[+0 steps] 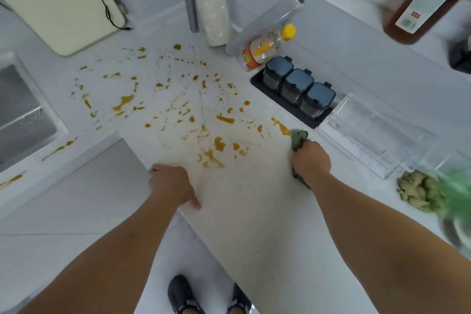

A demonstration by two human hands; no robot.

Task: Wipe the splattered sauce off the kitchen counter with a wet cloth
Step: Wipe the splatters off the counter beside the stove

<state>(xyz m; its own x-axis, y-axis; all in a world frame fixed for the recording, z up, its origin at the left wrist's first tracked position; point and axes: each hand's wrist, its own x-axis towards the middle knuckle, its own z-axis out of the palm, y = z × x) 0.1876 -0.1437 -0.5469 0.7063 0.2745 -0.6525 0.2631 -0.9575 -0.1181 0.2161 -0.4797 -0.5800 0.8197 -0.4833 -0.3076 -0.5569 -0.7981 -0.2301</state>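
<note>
The green cloth [298,140] is gripped in the right hand [311,159], bunched under the palm, with the fingers curled down around it and hidden from above. One end of the cloth sticks out beyond the knuckles toward the wall, and a darker end shows at the wrist side, so its long axis runs away from the body, along the line of the forearm. The far tip is touching the nearest streak of sauce [280,126] at the right edge of the spill.

The left hand [172,185] is laid at the front edge of the worktop [254,206], fingers bent over the edge and holding nothing; the fingertips cannot be made out.

Brown sauce splatter is spread across the middle of the worktop, from near the sink [23,115] on the left to just beside the tray of three dark-lidded jars [298,86]. More streaks lie on the ledge in front of the sink. The far right of the view is blurred, and a bottle [420,0] there is cut off by the frame.
</note>
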